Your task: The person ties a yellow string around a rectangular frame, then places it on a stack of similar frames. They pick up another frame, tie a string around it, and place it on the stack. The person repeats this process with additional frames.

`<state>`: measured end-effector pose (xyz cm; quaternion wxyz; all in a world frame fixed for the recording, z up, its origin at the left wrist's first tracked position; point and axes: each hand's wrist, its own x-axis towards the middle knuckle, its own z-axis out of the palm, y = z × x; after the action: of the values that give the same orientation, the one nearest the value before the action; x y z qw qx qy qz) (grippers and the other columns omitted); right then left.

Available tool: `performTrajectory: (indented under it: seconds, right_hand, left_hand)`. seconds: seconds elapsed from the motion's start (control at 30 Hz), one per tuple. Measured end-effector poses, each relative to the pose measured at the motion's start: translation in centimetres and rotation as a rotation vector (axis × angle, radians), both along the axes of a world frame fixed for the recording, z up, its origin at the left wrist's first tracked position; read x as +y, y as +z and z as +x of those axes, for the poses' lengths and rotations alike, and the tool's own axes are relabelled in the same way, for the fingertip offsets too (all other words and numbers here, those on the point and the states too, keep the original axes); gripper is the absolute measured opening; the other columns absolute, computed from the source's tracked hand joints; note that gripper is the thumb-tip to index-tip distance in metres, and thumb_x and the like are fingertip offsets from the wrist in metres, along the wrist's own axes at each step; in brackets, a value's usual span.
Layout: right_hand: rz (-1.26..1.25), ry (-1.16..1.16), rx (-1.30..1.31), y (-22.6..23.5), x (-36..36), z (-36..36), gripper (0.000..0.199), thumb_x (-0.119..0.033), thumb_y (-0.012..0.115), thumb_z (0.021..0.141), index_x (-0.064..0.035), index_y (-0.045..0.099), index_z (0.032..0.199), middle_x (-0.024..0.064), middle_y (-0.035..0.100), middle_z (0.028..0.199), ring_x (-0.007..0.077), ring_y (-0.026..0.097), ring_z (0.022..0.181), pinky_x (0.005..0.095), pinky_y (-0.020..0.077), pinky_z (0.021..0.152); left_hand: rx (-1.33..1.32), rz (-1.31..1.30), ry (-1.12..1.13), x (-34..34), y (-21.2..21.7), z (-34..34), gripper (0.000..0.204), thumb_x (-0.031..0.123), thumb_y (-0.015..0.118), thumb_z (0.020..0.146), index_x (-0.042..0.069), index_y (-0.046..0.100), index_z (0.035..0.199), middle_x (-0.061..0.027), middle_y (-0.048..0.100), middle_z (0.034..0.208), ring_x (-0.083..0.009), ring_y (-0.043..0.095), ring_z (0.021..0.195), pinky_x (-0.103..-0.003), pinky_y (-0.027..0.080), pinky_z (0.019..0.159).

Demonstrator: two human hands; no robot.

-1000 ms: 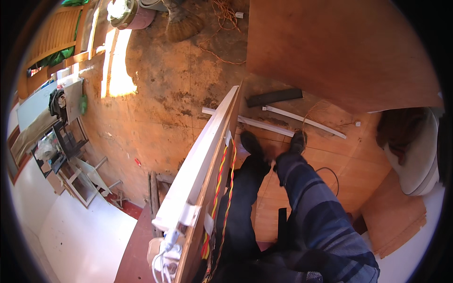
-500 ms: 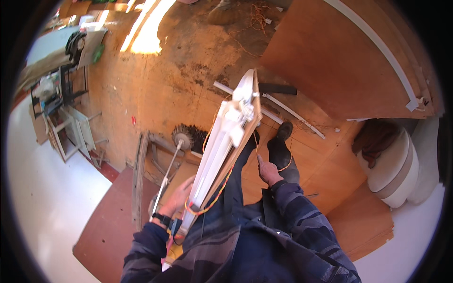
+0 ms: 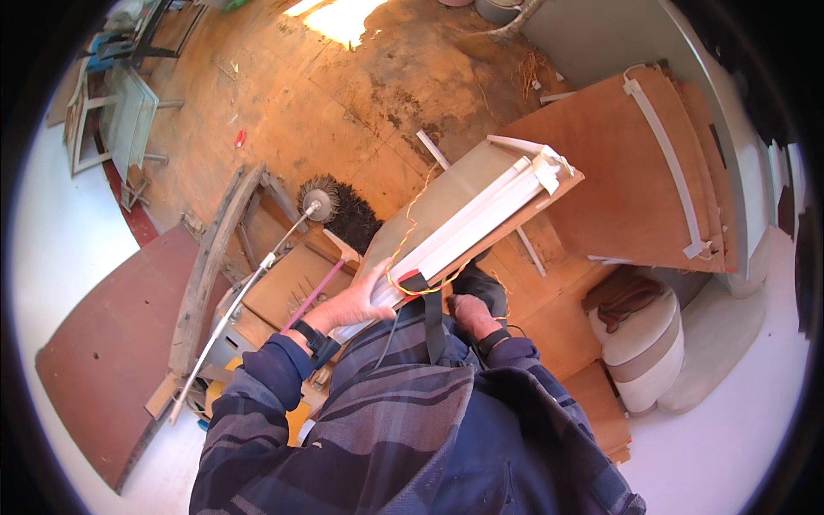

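White-edged wooden board (image 3: 481,221) slants outward above the person's lap, left hand (image 3: 359,305) clasping its near end; right hand (image 3: 473,314) beside it, grip unclear. Looped red-and-yellow wire (image 3: 446,282) might snag; lopsided support might tip it.

No legible lettering

No text, label, brand, number or sign can be read in the head view.
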<state>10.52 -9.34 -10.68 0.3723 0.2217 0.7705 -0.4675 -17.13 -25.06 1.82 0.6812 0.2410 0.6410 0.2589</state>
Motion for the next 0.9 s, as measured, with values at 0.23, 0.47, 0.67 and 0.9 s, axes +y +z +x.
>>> performTrajectory:
  seconds: [0.23,0.47,0.67,0.9]
  right_hand:
    - [0.033,0.000,0.142,3.6,1.0,0.1,0.029,-0.025,0.050,0.097,-0.0095,0.071,0.108,0.0229,0.072,0.103,0.0457,0.067,0.096,0.0531,0.0544,0.080]
    - [0.142,0.026,0.073,3.0,-3.6,4.6,0.028,-0.023,0.051,0.095,-0.0038,0.071,0.096,0.0252,0.072,0.096,0.0445,0.069,0.094,0.0534,0.0551,0.081]
    - [0.223,-0.058,0.094,1.8,-6.1,5.4,0.027,-0.021,0.052,0.093,-0.0020,0.072,0.093,0.0250,0.072,0.095,0.0428,0.070,0.093,0.0525,0.0554,0.082]
    - [0.202,-0.132,0.052,1.8,-8.0,3.3,0.030,-0.025,0.051,0.096,-0.0017,0.071,0.094,0.0249,0.072,0.095,0.0432,0.070,0.095,0.0526,0.0555,0.083]
  left_hand:
    - [0.339,0.094,-0.041,0.3,0.2,4.7,0.112,0.028,0.081,0.072,0.004,0.015,0.159,-0.0312,0.040,0.151,-0.0420,0.041,0.142,-0.041,0.033,0.119]
    - [0.453,0.149,0.015,0.2,1.0,3.2,0.105,0.023,0.077,0.070,0.015,0.022,0.159,-0.0262,0.062,0.121,-0.0393,0.063,0.111,-0.040,0.048,0.101]
    - [0.615,0.130,0.068,0.0,1.3,-1.1,0.098,0.017,0.074,0.074,0.017,0.026,0.159,-0.0234,0.062,0.129,-0.0381,0.064,0.115,-0.040,0.050,0.101]
    - [0.725,0.110,0.055,-1.4,1.2,-2.5,0.091,0.018,0.069,0.081,0.019,0.023,0.161,-0.0247,0.065,0.124,-0.0416,0.066,0.109,-0.044,0.053,0.095]
